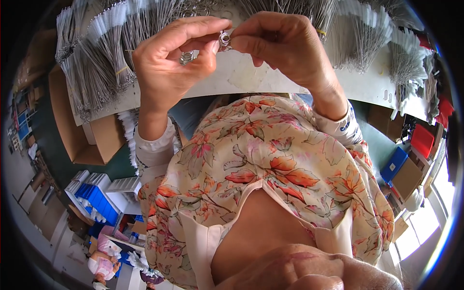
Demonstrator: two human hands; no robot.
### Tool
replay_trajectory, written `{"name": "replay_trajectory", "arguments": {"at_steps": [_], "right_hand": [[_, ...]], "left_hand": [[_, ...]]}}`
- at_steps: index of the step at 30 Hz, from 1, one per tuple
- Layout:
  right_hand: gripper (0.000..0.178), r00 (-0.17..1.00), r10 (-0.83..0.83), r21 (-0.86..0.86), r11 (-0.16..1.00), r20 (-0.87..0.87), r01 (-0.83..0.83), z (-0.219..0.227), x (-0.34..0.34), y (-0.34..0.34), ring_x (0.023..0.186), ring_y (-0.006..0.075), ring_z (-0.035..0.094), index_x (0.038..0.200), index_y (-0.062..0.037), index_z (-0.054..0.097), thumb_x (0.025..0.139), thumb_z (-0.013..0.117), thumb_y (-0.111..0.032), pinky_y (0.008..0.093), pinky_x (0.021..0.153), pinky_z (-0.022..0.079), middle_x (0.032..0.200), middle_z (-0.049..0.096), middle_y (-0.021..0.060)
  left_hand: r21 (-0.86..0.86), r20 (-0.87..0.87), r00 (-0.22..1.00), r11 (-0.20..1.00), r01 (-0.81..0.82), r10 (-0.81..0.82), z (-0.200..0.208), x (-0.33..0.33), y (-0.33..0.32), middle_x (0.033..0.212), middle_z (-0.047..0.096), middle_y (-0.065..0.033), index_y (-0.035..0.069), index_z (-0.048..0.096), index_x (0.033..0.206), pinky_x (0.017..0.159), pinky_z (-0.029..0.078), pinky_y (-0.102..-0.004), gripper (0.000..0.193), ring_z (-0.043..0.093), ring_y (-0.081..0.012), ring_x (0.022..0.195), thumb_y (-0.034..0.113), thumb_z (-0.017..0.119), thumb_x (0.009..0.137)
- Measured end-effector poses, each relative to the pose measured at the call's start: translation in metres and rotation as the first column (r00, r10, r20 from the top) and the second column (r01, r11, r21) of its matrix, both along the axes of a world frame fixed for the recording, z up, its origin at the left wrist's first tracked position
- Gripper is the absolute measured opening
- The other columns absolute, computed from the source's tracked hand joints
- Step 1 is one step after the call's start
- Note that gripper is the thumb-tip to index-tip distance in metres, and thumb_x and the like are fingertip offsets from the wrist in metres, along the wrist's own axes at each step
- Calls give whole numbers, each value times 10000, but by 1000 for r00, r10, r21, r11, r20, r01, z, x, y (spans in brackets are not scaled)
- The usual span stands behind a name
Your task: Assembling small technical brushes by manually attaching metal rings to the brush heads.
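Above the work table, my left hand (176, 63) pinches a small silver metal ring (224, 39) between thumb and forefinger. A few more metal rings (187, 57) are tucked in the curl of the same hand. From the other side, the closed thumb and forefinger of my right hand (290, 48) meet the pinched ring at its edge. Whether anything else small is between those fingertips is hidden. Loose metal rings (205, 7) lie in a heap on the table behind my hands.
Bundles of thin wire cables with white ends (113, 53) lie along the left of the pale table (270, 79). More wire bundles (362, 43) lie to the right. An open cardboard box (89, 140) stands left, near blue bins (96, 200). Another person (104, 263) sits at lower left.
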State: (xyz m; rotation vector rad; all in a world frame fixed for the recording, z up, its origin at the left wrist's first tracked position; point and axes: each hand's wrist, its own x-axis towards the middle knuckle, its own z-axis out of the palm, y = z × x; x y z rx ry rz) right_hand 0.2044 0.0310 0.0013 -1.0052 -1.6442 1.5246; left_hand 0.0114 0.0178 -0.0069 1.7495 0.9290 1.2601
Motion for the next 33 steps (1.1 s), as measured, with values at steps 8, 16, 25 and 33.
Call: {"name": "replay_trajectory", "arguments": {"at_steps": [8, 16, 25, 33], "right_hand": [[149, 956, 68, -384, 906, -284, -178, -10, 8, 3, 597, 50, 545, 885, -8, 663, 817, 662, -141, 190, 527, 446, 733, 636, 4], [123, 980, 38, -164, 984, -197, -71, -12, 4, -11, 643, 40, 555, 878, -35, 660, 841, 636, -150, 174, 515, 429, 781, 638, -2], [130, 977, -93, -79, 994, -190, 79, -12, -4, -14, 627, 43, 556, 916, -39, 649, 833, 643, -139, 176, 512, 428, 761, 639, -4], [81, 991, -111, 122, 985, -69, 119, -39, -7, -11, 629, 83, 584, 860, -34, 656, 787, 661, -71, 229, 531, 460, 737, 641, 42]], "left_hand": [[-126, 117, 992, 990, 70, -55, -5, 4, -4, 980, 633, -140, -76, 619, 992, 730, 542, -228, 257, 626, -141, 829, -128, 575, 744], [13, 105, 990, 995, -100, 98, 0, 12, -16, 997, 626, -144, -83, 613, 998, 743, 539, -229, 262, 627, -149, 847, -130, 588, 741], [0, 12, 999, 999, -48, 48, -3, 7, -13, 998, 627, -134, -59, 629, 994, 731, 544, -228, 282, 627, -145, 837, -141, 598, 726], [23, -57, 998, 999, 39, -38, -5, -8, 11, 1026, 621, -128, -55, 630, 992, 726, 543, -238, 252, 630, -158, 841, -124, 584, 755]]}}
